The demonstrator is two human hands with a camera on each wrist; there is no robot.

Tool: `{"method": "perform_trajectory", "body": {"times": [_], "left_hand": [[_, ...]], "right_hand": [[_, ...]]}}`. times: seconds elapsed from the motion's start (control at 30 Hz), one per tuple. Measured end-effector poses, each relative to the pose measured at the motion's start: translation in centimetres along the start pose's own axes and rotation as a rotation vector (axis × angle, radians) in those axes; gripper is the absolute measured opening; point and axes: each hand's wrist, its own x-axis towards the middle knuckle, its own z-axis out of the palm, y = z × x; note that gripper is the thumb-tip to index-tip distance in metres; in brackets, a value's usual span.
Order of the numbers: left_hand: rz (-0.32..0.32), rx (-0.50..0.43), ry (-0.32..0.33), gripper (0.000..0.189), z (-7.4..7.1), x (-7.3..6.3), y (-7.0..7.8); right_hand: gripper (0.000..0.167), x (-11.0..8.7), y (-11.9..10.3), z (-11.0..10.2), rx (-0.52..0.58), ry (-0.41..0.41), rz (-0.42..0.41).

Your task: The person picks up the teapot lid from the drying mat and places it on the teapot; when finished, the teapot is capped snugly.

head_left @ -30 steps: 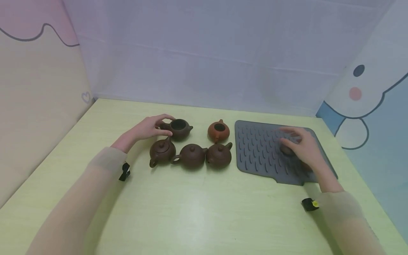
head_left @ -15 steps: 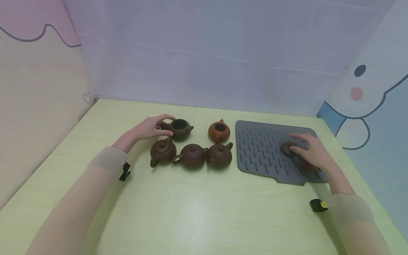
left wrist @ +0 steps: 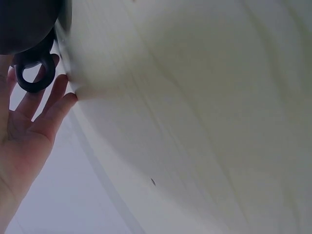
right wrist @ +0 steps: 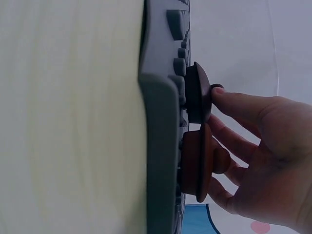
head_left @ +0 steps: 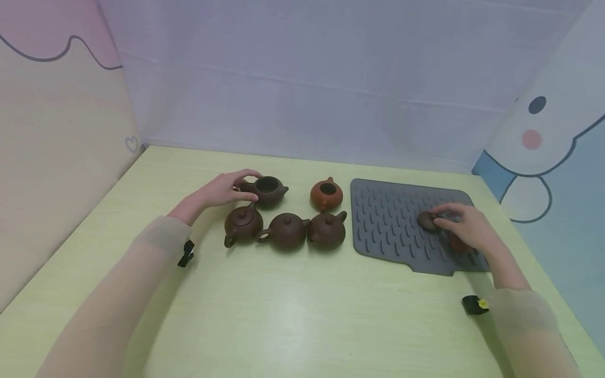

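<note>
Nearest my left hand [head_left: 226, 188] is a lidless dark teapot [head_left: 270, 195]. My thumb and forefinger lie on either side of it, and its ring handle [left wrist: 35, 73] sits between the spread fingers in the left wrist view. On the grey ridged mat [head_left: 387, 226], my right hand [head_left: 465, 226] pinches the small knob of a dark brown teapot lid [right wrist: 196, 92]. Right beside that lid rests a reddish-brown lid [right wrist: 195, 161], partly under my hand in the head view. A lidless orange-red teapot [head_left: 326, 196] stands left of the mat.
Three lidded brown teapots form a front row: a left one [head_left: 243, 226], a middle one [head_left: 287, 232] and a right one [head_left: 326, 232]. Fabric [head_left: 302, 79] hangs behind the table [head_left: 283, 315], with printed panels at both sides.
My right hand has shifted right and slightly nearer, then its fingers have come together on the dark lid's knob. The left hand stays by the lidless dark teapot.
</note>
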Motion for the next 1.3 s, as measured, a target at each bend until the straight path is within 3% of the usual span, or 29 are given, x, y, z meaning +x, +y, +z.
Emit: {"method": "perform_trajectory", "body": {"times": [0.37, 0.57, 0.87, 1.1, 1.3], "left_hand": [[0.001, -0.007, -0.002, 0.061, 0.0, 0.0, 0.0], [-0.008, 0.008, -0.001, 0.062, 0.0, 0.0, 0.1], [-0.019, -0.005, -0.005, 0.062, 0.1, 0.0, 0.2], [-0.020, -0.015, -0.005, 0.062, 0.2, 0.1, 0.2], [-0.027, -0.016, -0.005, 0.062, 0.2, 0.0, 0.3]], "right_hand": [[0.035, 0.1, -0.2, -0.2, -0.010, 0.001, -0.029], [0.036, 0.6, -1.1, -0.8, -0.019, -0.030, 0.003], [0.035, 1.0, -3.7, -1.5, 0.033, 0.003, -0.078], [0.034, 1.7, -6.5, -1.6, 0.056, 0.017, -0.089], [0.031, 2.5, -8.7, -1.4, 0.099, 0.039, -0.170]]}}
